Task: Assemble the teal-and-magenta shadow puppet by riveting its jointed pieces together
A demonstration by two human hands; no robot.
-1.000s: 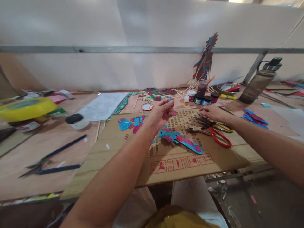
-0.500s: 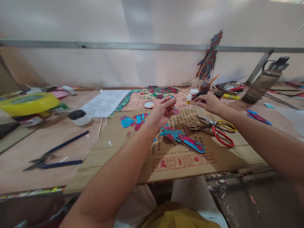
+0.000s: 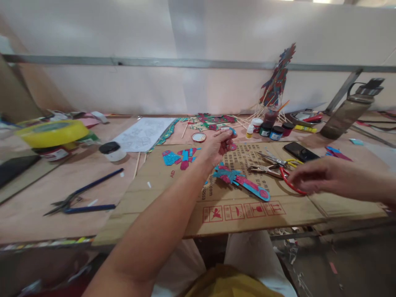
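Observation:
My left hand (image 3: 218,145) is raised over the flattened cardboard sheet (image 3: 235,214), fingers pinched on a small blue and pink cut-out piece (image 3: 232,133). My right hand (image 3: 312,177) hovers low at the right, fingers curled together just beside the red-handled scissors (image 3: 289,181); whether it holds anything is unclear. A long blue and pink painted puppet part (image 3: 244,183) lies on the cardboard between the hands. Pliers with yellow handles (image 3: 272,161) lie by the scissors.
More painted pieces (image 3: 181,157), a phone (image 3: 299,151), small paint jars (image 3: 272,131), a stick puppet (image 3: 276,80) in a cup, a water bottle (image 3: 349,109), a printed sheet (image 3: 144,134), a white jar (image 3: 111,151), a yellow tape roll (image 3: 51,133) and blue-handled shears (image 3: 83,198) lie around.
My right hand has pulled back from the paint jars at the far side toward me, down to the red scissors. The left hand stays raised with its piece. The view has shifted slightly.

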